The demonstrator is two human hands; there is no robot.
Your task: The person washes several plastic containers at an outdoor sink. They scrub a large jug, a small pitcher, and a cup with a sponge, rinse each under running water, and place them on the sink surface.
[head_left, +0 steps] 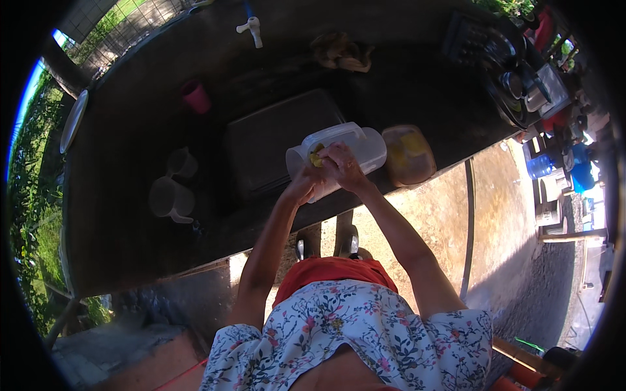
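A translucent plastic pitcher (pixel 370 148) lies on its side at the near edge of the dark counter, below both my hands. My left hand (pixel 302 185) is closed at the pitcher's left end, its fingertips partly hidden. Close against it, my right hand (pixel 342 164) is closed on a yellow-green, sponge-like piece (pixel 316 156) and presses it on the pitcher's side. Just right of the pitcher stands a clear tub (pixel 409 174) with yellow pieces inside.
Behind the pitcher lies a dark rectangular tray (pixel 274 133). A pink cup (pixel 195 97) and two translucent cups, one a handled mug (pixel 171 197), stand left. A white tap (pixel 252 31) and a crumpled brown cloth (pixel 342 52) are at the back. Dark dishware (pixel 502 107) crowds the right end.
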